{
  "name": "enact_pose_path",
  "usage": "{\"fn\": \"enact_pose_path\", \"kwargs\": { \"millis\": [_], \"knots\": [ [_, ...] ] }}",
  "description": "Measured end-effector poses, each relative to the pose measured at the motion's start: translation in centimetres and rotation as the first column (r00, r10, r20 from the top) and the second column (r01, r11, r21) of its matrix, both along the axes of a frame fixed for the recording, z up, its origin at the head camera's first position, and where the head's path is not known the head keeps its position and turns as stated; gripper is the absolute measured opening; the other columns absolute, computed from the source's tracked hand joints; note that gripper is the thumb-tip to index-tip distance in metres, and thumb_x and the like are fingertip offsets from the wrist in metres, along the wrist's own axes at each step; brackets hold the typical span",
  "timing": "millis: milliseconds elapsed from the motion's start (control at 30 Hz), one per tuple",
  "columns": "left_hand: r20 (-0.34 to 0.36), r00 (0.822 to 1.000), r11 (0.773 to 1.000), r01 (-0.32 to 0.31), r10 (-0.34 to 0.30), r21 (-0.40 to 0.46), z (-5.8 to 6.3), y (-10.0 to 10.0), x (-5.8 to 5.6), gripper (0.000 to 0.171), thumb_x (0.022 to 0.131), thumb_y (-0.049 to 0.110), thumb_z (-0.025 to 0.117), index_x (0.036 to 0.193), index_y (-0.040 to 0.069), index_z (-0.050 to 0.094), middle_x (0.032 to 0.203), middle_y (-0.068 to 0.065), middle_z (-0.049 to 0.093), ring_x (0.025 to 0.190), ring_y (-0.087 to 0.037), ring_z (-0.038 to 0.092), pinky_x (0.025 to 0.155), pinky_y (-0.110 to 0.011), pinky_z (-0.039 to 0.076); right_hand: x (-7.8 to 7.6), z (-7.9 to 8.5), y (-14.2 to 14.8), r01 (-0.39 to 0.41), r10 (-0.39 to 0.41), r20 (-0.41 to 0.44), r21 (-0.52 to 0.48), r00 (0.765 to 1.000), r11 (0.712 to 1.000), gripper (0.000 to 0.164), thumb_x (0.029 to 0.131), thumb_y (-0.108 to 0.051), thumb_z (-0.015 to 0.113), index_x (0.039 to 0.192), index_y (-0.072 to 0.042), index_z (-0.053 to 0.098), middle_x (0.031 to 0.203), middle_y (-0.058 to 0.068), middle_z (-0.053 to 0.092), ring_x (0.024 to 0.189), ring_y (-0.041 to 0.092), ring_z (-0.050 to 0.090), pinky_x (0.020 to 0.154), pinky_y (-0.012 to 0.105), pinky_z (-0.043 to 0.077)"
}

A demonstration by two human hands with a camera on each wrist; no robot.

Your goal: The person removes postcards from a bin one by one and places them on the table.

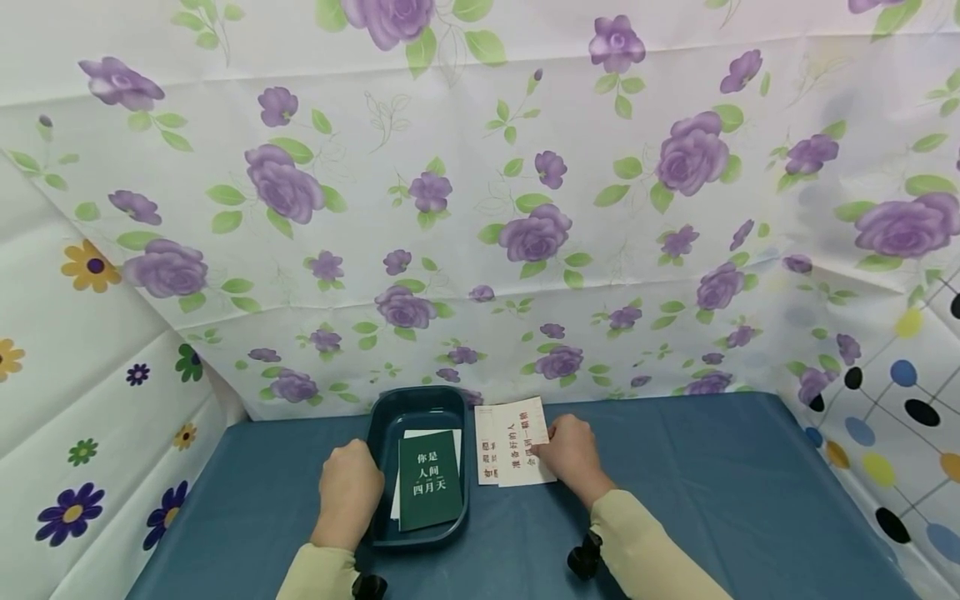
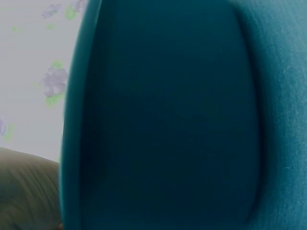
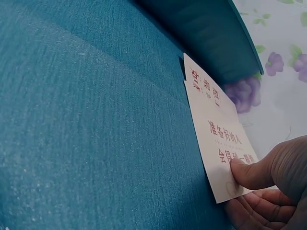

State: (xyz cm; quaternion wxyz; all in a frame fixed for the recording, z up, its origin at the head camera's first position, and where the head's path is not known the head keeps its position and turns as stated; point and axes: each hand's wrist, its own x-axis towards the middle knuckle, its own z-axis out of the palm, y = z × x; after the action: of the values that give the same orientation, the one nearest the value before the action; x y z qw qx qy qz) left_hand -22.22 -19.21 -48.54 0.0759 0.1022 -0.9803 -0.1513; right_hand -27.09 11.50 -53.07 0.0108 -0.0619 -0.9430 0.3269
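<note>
My left hand (image 1: 352, 492) grips the left rim of a dark teal tray (image 1: 420, 543), whose outer wall fills most of the left wrist view. Inside the tray, a dark green card (image 1: 427, 508) with white Chinese characters lies over a white card (image 1: 395, 504), which shows only at its edges. My right hand (image 1: 573, 454) pinches a cream card (image 1: 521, 462) with red characters at its right edge, thumb on top and fingers below. That card overlaps a second cream card (image 1: 486, 467), lying just right of the tray.
A blue cloth (image 1: 675, 500) covers the table. Behind it rises a white sheet (image 1: 465, 167) with purple flowers. More patterned sheets stand at the left (image 1: 45, 400) and right (image 1: 885, 442) sides.
</note>
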Motion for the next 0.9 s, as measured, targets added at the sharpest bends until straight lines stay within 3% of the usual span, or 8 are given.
{"fn": "enact_pose_path", "kwargs": {
  "millis": [633, 900],
  "knots": [
    [0.009, 1.000, 1.000, -0.007, 0.007, -0.001, 0.11, 0.17, 0.10, 0.006, 0.078, 0.001, 0.059, 0.073, -0.001, 0.059, 0.060, -0.011, 0.052, 0.050, -0.022, 0.054, 0.040, -0.036, 0.041, -0.01, -0.20, -0.54, -0.006, 0.006, -0.028, 0.026, 1.000, 1.000, 0.028, 0.071, -0.026, 0.079, 0.061, -0.013, 0.056, 0.058, -0.001, 0.051, 0.050, 0.014, 0.049, 0.046, 0.030, 0.038],
    [0.002, 1.000, 1.000, -0.013, 0.013, -0.002, 0.18, 0.24, 0.13, 0.005, 0.078, 0.001, 0.059, 0.074, -0.001, 0.059, 0.061, -0.012, 0.053, 0.050, -0.023, 0.055, 0.041, -0.036, 0.041, 0.10, -0.27, -0.67, -0.007, 0.008, -0.040, 0.021, 0.999, 1.000, 0.031, 0.071, -0.027, 0.079, 0.058, -0.013, 0.055, 0.052, -0.001, 0.049, 0.046, 0.015, 0.046, 0.044, 0.030, 0.034]
  ]
}}
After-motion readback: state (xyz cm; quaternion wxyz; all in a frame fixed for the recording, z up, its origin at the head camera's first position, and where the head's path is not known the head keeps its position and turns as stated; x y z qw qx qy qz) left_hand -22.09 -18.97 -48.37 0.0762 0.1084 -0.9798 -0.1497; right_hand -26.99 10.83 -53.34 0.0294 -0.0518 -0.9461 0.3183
